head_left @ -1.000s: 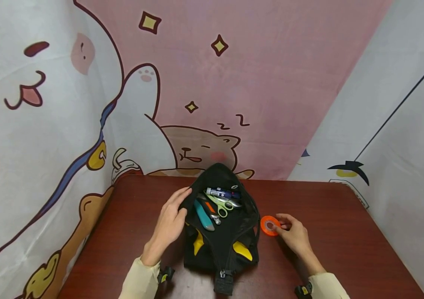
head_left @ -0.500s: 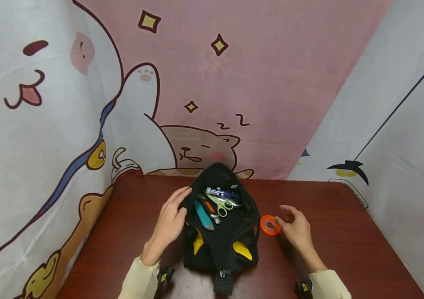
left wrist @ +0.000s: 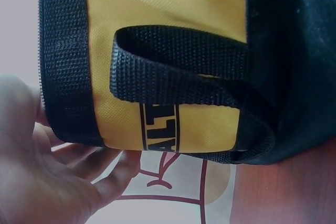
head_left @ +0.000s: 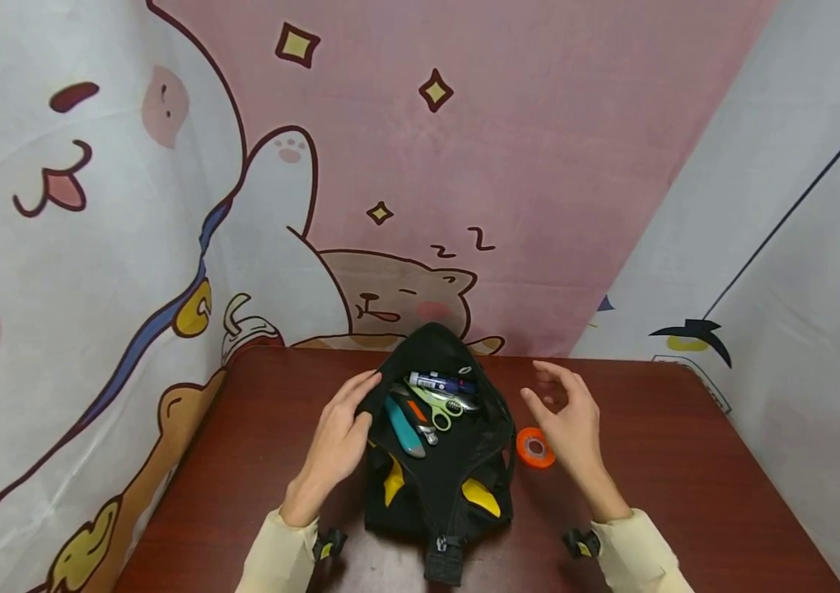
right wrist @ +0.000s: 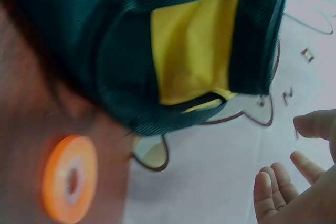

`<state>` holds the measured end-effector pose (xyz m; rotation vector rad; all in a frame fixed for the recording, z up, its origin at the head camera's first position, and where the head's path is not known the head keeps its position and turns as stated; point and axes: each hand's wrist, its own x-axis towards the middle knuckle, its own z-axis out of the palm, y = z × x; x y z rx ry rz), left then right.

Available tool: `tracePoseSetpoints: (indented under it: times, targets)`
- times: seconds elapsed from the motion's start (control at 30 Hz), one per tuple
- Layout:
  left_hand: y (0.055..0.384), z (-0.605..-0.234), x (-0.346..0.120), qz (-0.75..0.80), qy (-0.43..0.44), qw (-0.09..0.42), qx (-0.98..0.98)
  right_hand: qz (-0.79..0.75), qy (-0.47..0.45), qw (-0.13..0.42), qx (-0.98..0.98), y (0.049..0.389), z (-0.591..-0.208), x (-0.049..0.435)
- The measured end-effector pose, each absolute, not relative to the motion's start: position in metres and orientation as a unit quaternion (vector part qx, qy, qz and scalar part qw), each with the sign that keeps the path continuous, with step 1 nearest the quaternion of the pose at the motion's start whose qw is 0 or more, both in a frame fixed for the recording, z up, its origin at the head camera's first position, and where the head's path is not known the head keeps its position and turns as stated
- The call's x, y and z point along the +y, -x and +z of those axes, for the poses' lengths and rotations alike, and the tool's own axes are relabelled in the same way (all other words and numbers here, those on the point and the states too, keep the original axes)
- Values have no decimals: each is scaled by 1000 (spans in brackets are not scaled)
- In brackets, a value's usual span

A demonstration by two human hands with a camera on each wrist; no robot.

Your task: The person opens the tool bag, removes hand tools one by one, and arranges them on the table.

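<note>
A black and yellow tool bag (head_left: 435, 494) stands unzipped on the table. Inside it lie green-handled scissors (head_left: 441, 418), a blue marker-like tube (head_left: 442, 382) and a teal-handled tool (head_left: 403, 428). My left hand (head_left: 337, 432) grips the left edge of the bag's mouth; in the left wrist view its fingers (left wrist: 123, 174) bend against the yellow side panel. My right hand (head_left: 570, 416) hovers to the right of the bag, fingers relaxed and holding nothing. Below it an orange roll of tape (head_left: 535, 448) lies on the table, beside the bag's right side.
The brown table (head_left: 687, 478) reaches back to a wall hung with a cartoon-print cloth (head_left: 539, 165). A zipper pull (head_left: 441, 543) and webbing tab lie at the bag's near end. A webbing loop (left wrist: 173, 77) hangs on its left side.
My right hand has let go of the orange tape roll and risen up and away from it. The roll stays on the table. My left hand keeps its place on the bag.
</note>
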<state>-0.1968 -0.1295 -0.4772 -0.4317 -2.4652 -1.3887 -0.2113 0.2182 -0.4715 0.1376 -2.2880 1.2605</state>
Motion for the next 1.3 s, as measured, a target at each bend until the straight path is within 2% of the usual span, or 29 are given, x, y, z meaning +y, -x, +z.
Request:
tracePoseSetpoints:
  times: [0.23,0.5,0.77,1.1,1.3]
  targets:
    - [196,-478,-129,-470,151,148,-857,480,-130,292,-817,214,-451,194]
    - [198,-479,-129,-469,155,154,-856,452,-208,296,-816,224,-435,163]
    - [197,-476,-129,-473,150,139,-857,435,-232,275,-825,228,-432,144]
    - [196,-476,-129,-463,158,147,-860,419,-250,254,-835,237,-437,133]
    - [196,-477,-129,-465,159,151,-858,414,-275,211,-842,248,-443,121]
